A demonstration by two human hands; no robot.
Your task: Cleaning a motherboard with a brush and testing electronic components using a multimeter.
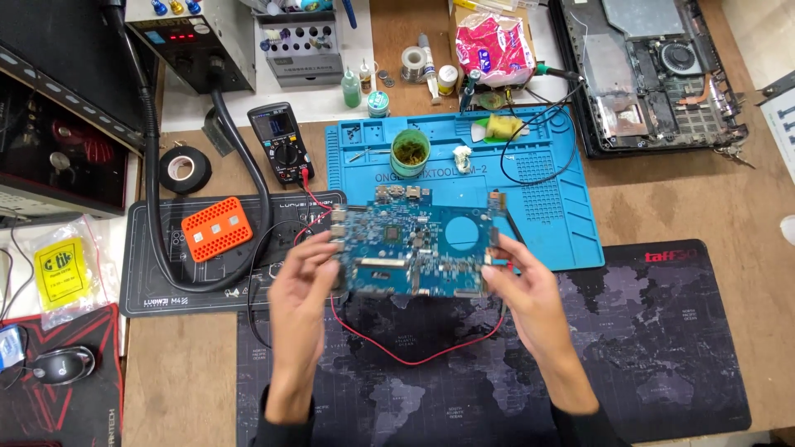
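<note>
Two hands, left (302, 285) and right (520, 285), gripping one blue circuit board (414, 248) between them. One red wire (414, 358) looping just below. Three mats around: one blue silicone mat (555, 215) beyond the hands, one dark map-printed mat (662, 348) beneath, one black mat (149, 281) left. One multimeter (280, 142), one orange block (217, 228), one tape roll (184, 169) beyond the left hand. One opened laptop shell (654, 74) far beyond the right.

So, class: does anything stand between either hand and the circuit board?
Nothing visible does. The left hand grips the left edge of the circuit board and the right hand grips its right edge. A red wire loops below the board, not between hands and board.
</note>
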